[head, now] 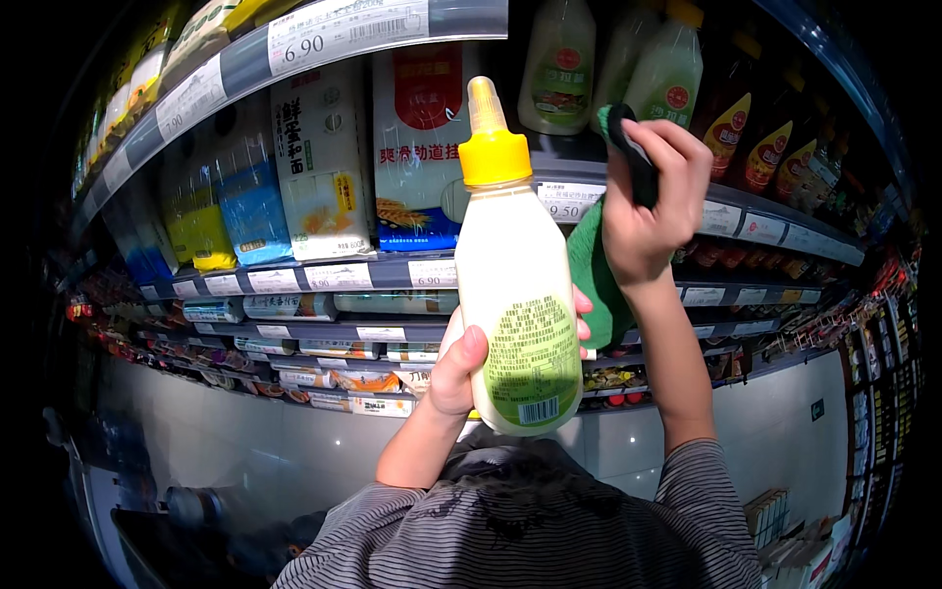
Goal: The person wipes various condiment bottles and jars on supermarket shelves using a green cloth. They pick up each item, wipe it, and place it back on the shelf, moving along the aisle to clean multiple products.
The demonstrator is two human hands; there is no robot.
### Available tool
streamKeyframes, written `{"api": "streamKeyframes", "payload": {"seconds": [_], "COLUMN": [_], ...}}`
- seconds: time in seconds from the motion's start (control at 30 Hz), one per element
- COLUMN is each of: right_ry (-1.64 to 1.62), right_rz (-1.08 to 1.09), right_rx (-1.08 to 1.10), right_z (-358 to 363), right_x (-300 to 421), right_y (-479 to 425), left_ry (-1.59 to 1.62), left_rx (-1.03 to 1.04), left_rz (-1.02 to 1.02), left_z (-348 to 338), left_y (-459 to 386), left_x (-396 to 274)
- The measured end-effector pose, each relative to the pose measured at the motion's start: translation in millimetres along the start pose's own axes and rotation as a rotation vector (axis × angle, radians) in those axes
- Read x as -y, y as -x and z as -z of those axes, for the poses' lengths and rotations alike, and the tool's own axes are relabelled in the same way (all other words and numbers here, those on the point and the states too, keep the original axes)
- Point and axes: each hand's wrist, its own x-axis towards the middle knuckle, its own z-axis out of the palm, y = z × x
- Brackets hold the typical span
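Observation:
My left hand (458,368) grips a white squeeze bottle (515,258) around its lower half. The bottle stands nearly upright, tilted slightly, its yellow cap and pointed translucent nozzle (486,107) at the top. A green back label (536,353) with small print and a barcode faces me. To the right, my right hand (659,199) is raised in front of the shelf, pinching a green cloth (600,272) with a black edge. The cloth hangs down behind the bottle, partly hidden by it. Similar salad dressing bottles (557,70) stand on the shelf beyond my right hand.
Packets of dried noodles (320,162) fill the shelf to the left, above price tags (338,277). Dark sauce bottles (725,132) with yellow labels stand at the right. An upper shelf edge (456,18) juts out overhead. Lower shelves hold more packets (291,305). Below lies the tiled floor (294,434).

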Motion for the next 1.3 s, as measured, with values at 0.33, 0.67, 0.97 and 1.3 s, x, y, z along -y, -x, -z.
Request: {"api": "streamKeyframes", "payload": {"seconds": [0.33,0.67,0.97,1.3], "right_ry": [0.376,0.228,-0.080,0.048], "right_rz": [-0.012,0.048,-0.035,0.472], "right_rx": [0.684,0.738,0.137,-0.190], "right_z": [-27,-57,-59,-70], "right_x": [-5,8,-2,-36], "right_y": [1,2,-15,-34], "left_ry": [0.019,0.051,0.084,0.081], "left_rx": [-0.025,-0.010,-0.007,0.008], "left_rz": [0.006,0.012,0.028,0.052], "left_z": [13,15,15,18], "left_y": [9,5,6,6], "left_x": [-9,-9,-4,1]}}
